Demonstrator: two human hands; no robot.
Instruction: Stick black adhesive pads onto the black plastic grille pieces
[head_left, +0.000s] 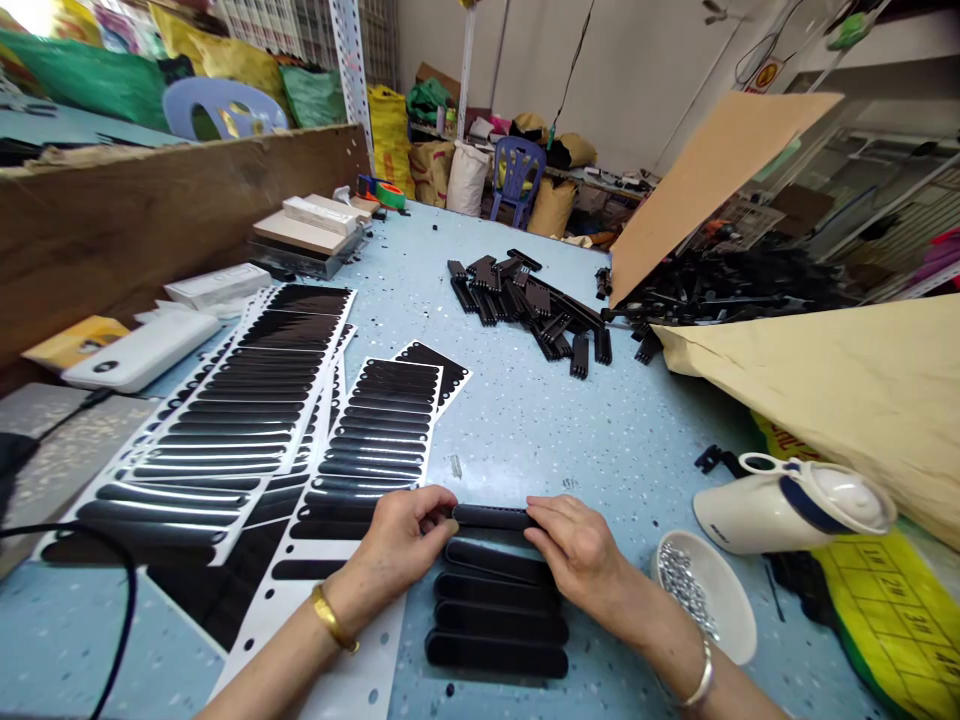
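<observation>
A narrow black plastic strip with a row of small notches along its far edge lies crosswise between my hands. My left hand pinches its left end between thumb and fingers. At the other end, the fingertips of my right hand close on the strip. Several similar black rounded strips lie in a column just below it, the topmost slightly slanted. Left of my hands, a white sheet of black rounded stickers reaches under my left forearm, with more sticker sheets beside it.
A heap of black plastic pieces lies farther back on the blue table. At right stand a white bowl of small metal parts and a cream lidded mug, near a brown paper sheet. White boxes line the wooden board.
</observation>
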